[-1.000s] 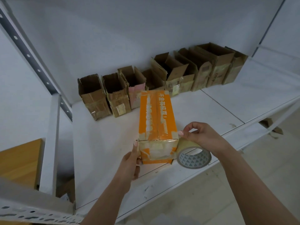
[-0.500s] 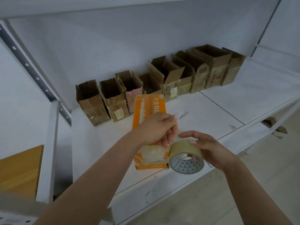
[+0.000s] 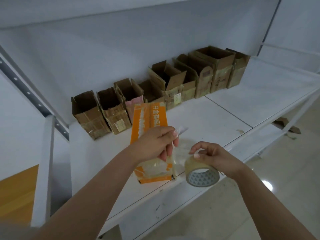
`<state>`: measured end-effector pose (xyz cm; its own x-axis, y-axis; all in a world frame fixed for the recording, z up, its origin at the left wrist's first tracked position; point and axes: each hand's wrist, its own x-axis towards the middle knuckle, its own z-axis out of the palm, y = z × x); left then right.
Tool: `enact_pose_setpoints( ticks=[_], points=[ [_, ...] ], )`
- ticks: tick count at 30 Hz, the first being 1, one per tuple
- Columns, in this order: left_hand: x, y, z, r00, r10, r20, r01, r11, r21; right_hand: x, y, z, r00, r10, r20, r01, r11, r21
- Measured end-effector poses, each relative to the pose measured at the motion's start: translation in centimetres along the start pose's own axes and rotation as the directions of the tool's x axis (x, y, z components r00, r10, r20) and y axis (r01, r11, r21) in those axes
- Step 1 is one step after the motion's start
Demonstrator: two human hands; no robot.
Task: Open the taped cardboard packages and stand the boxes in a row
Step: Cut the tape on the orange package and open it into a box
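On the white shelf [image 3: 216,118], an orange box [image 3: 149,122] lies lengthwise near the front edge. The left hand [image 3: 155,144] pinches a clear strip of tape [image 3: 174,153] above it; the right hand [image 3: 213,156] grips the tape roll [image 3: 202,172] just beside it. Opened cardboard boxes [image 3: 173,84] stand in a row behind.

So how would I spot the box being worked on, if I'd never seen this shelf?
Look at the white metal shelf with a row of open brown cardboard boxes along its back wall. In front of that row, near the front edge, lies one long box. It alone is bright orange with white lettering, closed and lying flat.
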<state>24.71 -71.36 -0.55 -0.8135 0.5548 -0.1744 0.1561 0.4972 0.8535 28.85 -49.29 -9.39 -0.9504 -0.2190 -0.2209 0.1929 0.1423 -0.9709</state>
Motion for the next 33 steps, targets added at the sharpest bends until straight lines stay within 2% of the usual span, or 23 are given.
enact_pose_setpoints(
  ticks=[3,7,11,15,16,17,19,21,27,30,33],
  points=[
    [0.0,1.1,-0.4,0.99,-0.045,0.131,0.013,0.973,0.232,-0.8,-0.9,-0.7,0.999,-0.025,-0.025,0.027,0.996,0.084],
    [0.6,3.4,-0.1,0.955,-0.203,0.218,0.049,0.83,0.556,-1.2,-1.3,-0.5,0.992,-0.049,-0.115,0.056,0.997,0.057],
    [2.2,4.9,1.6,0.93,-0.327,0.17,0.073,0.616,0.784,-2.0,-1.8,-0.2,0.976,-0.102,-0.191,0.111,0.993,0.038],
    [2.9,5.2,2.8,0.929,-0.348,0.126,0.046,0.447,0.894,-2.4,-1.6,0.4,0.962,-0.112,-0.249,0.136,0.987,0.081],
    [2.9,5.2,2.7,0.929,-0.344,0.134,0.045,0.466,0.884,-2.3,-1.4,0.5,0.959,-0.089,-0.267,0.12,0.988,0.1],
    [3.0,5.0,2.4,0.928,-0.344,0.146,0.066,0.536,0.842,-2.1,-1.1,0.6,0.957,-0.054,-0.285,0.09,0.989,0.115],
    [3.0,4.6,1.3,0.919,-0.354,0.175,0.158,0.735,0.659,-1.8,-0.4,0.9,0.959,0.026,-0.283,0.014,0.99,0.14],
    [2.7,4.2,0.4,0.922,-0.337,0.189,0.21,0.848,0.487,-1.4,0.1,1.7,0.965,0.095,-0.245,-0.058,0.986,0.154],
    [1.8,2.7,0.3,0.968,-0.217,0.129,0.17,0.937,0.304,-0.4,0.7,3.1,0.962,0.199,-0.189,-0.167,0.97,0.175],
    [1.3,2.3,0.2,0.978,-0.189,0.091,0.158,0.948,0.277,-0.2,0.6,3.4,0.961,0.201,-0.189,-0.165,0.968,0.189],
    [0.9,2.6,0.0,0.976,-0.196,0.09,0.164,0.946,0.281,-0.2,0.6,3.2,0.956,0.157,-0.249,-0.112,0.977,0.183]
  ],
)
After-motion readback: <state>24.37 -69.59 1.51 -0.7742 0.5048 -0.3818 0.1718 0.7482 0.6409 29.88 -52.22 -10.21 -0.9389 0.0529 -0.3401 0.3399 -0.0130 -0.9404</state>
